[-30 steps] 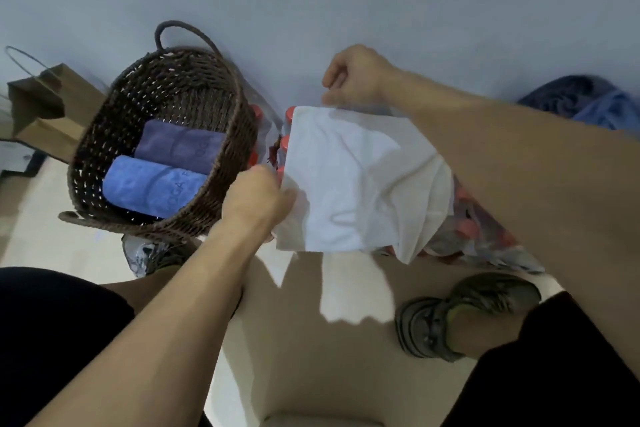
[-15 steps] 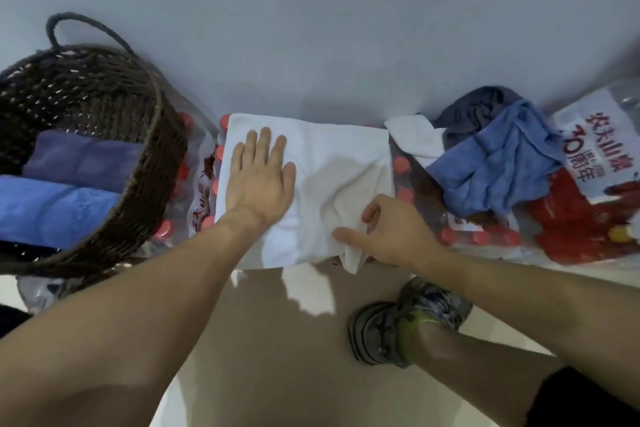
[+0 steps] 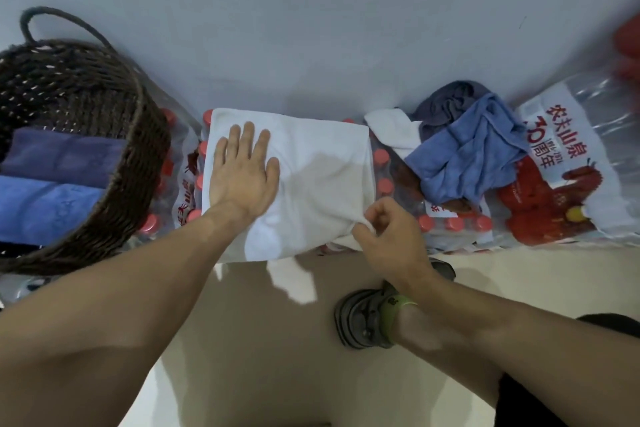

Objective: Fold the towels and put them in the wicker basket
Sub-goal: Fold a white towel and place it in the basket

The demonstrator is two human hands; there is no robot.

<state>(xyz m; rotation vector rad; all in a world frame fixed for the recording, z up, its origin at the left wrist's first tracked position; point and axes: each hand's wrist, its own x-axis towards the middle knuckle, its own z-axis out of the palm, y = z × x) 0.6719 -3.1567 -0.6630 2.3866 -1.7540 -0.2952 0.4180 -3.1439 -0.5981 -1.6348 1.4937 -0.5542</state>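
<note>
A white towel lies spread flat on top of shrink-wrapped packs of red-capped bottles. My left hand presses flat on its left half, fingers apart. My right hand pinches the towel's near right corner between thumb and fingers. The dark wicker basket stands at the left, holding a folded purple towel and a folded blue towel. To the right sits a loose heap with a blue towel, a grey towel and a white one.
The bottle packs run along a pale wall; a pack with a printed red and white label sits at the right. My sandalled foot rests on the beige floor below the towel.
The white towel went from hanging in the air in both hands to lying flat on the packs. My left hand now presses it down; my right hand has closed on its near right corner.
</note>
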